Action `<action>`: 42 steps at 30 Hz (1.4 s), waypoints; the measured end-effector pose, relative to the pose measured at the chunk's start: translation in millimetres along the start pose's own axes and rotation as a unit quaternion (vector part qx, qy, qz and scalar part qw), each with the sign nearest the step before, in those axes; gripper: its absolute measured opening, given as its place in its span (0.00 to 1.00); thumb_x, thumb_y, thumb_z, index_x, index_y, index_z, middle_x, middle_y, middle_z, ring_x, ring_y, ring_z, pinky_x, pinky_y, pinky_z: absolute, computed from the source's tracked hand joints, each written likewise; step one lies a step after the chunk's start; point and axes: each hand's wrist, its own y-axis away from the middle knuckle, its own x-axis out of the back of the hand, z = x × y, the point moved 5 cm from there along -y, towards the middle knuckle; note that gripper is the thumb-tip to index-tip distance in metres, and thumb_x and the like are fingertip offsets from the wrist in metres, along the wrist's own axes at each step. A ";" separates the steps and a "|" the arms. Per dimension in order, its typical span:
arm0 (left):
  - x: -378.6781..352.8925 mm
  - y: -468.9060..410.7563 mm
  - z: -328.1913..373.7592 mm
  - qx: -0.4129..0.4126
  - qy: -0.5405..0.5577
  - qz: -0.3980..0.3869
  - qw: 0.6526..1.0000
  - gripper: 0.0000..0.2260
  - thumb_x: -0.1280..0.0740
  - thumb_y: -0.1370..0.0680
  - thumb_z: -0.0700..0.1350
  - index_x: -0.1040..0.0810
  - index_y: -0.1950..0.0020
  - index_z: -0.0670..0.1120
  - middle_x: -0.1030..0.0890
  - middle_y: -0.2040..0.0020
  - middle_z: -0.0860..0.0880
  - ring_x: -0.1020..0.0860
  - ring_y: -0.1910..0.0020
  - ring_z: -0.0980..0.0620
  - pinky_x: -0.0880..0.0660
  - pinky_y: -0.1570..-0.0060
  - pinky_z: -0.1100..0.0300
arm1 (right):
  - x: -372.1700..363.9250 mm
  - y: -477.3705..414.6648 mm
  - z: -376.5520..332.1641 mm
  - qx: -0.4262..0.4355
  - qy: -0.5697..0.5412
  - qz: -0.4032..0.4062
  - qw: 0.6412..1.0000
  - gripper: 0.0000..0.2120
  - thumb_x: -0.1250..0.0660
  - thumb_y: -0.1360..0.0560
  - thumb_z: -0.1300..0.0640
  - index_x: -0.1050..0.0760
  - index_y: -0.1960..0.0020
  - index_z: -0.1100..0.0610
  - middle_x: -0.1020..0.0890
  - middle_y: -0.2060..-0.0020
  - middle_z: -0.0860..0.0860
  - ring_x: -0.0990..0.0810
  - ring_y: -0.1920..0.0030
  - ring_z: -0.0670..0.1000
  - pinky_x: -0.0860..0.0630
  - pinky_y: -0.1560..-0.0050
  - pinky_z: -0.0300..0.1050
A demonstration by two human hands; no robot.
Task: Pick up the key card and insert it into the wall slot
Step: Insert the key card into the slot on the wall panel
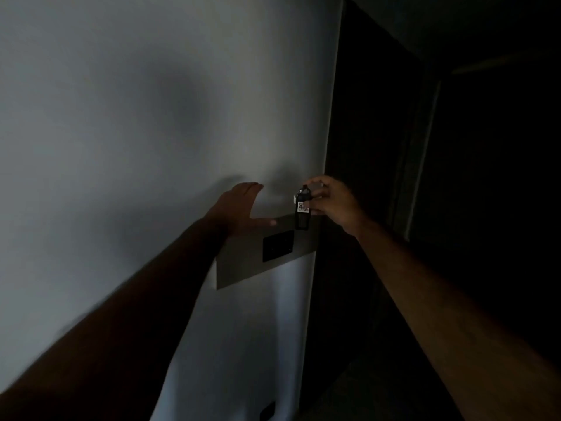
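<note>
Right hand (332, 202) pinches the key card (302, 211) at the top edge of the wall panel (239, 262), left hand (243, 208) spread flat on the wall, and in this gloom the card could miss the slot and jam.

Left hand (243, 208) crowds the wall panel (243, 262); right side open.
</note>
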 end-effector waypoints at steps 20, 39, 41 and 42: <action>-72.1 -112.9 -32.7 -0.012 -0.126 0.050 0.991 0.45 0.34 0.28 0.71 0.36 0.23 0.39 0.37 0.21 0.38 0.40 0.21 0.40 0.43 0.22 0.46 | 15.3 -144.9 127.8 0.008 -0.009 -0.035 0.999 0.20 0.28 0.32 0.74 0.25 0.50 0.52 0.18 0.60 0.55 0.18 0.58 0.53 0.17 0.59 0.50; -118.4 -154.2 -34.3 0.072 -0.166 0.111 0.977 0.45 0.34 0.28 0.70 0.36 0.23 0.39 0.34 0.22 0.39 0.38 0.22 0.40 0.42 0.22 0.48 | 28.4 -249.1 191.5 0.054 -0.033 -0.196 0.978 0.19 0.29 0.32 0.75 0.24 0.50 0.55 0.16 0.53 0.64 0.16 0.57 0.56 0.17 0.60 0.49; -121.8 -154.1 -32.5 0.083 -0.172 0.116 0.975 0.45 0.35 0.28 0.71 0.35 0.24 0.38 0.34 0.23 0.39 0.37 0.23 0.40 0.39 0.24 0.46 | 24.8 -255.7 198.4 0.055 -0.043 -0.214 0.974 0.18 0.28 0.32 0.74 0.24 0.50 0.56 0.16 0.52 0.63 0.16 0.56 0.55 0.16 0.60 0.50; -122.0 -153.9 -31.5 0.090 -0.175 0.117 0.973 0.45 0.35 0.28 0.72 0.35 0.24 0.39 0.34 0.22 0.39 0.37 0.23 0.40 0.39 0.24 0.45 | 22.9 -257.8 201.4 0.056 -0.044 -0.221 0.973 0.18 0.27 0.33 0.74 0.24 0.50 0.56 0.16 0.52 0.63 0.16 0.56 0.55 0.16 0.58 0.52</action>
